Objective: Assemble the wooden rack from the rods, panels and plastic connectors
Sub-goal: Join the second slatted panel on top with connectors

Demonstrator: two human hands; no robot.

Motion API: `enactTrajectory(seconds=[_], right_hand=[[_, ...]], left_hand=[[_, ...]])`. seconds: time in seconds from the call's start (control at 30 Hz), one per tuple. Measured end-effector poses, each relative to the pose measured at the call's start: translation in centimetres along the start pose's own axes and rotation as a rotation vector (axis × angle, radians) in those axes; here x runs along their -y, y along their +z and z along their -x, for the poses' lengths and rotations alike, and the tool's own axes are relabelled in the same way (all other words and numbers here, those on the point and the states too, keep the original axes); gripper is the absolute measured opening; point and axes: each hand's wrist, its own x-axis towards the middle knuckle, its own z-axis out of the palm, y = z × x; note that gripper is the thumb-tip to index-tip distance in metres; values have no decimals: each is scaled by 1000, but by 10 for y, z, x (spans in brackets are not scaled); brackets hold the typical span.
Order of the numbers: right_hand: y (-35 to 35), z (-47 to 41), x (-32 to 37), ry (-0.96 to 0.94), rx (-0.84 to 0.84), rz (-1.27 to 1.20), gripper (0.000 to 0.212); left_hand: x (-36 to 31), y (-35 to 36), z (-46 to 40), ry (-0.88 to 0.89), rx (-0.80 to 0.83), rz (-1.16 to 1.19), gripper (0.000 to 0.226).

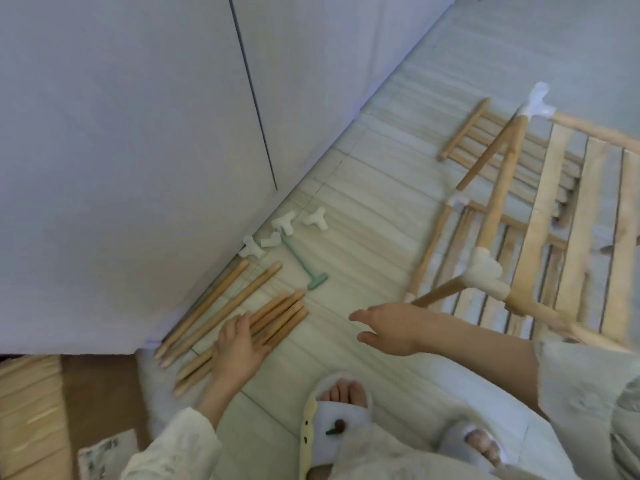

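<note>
Part-built rack stands at right on floor. Loose rods lie by wall, L hand flat on them, fingers straight. R hand hovers open, empty. White connectors sit beyond rods.

Tan rods, white connectors, mint-green mallet

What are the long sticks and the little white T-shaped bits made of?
The long sticks look like bare light wood: tan, matte, with tapered ends. The little white T-shaped bits seem to be plastic: plain white and smoothly moulded, though the blur leaves that uncertain.
</note>
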Motion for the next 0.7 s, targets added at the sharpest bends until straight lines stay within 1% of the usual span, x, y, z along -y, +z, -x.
enactTrajectory(seconds=[0.07,0.17,0.3,0.43,0.57,0.63,0.7], right_hand=[[7,-15,-3,5,15,-72,49],[16,-25,-10,18,30,-195,48],[23,-24,-22,64,36,-310,46],[25,-21,-27,131,5,-375,45],[25,-19,-22,125,-17,-349,44],[27,-17,-18,99,-7,-314,44],[30,-16,-16,83,3,-303,43]], left_hand=[[2,15,-15,-4,48,-184,88],[-4,31,-30,4,47,-328,91],[-11,33,-43,-31,34,-331,92],[-10,33,-44,9,35,-315,95],[-5,36,-39,51,15,-299,95],[-2,36,-39,67,-1,-288,91],[0,36,-39,107,-36,-283,78]])
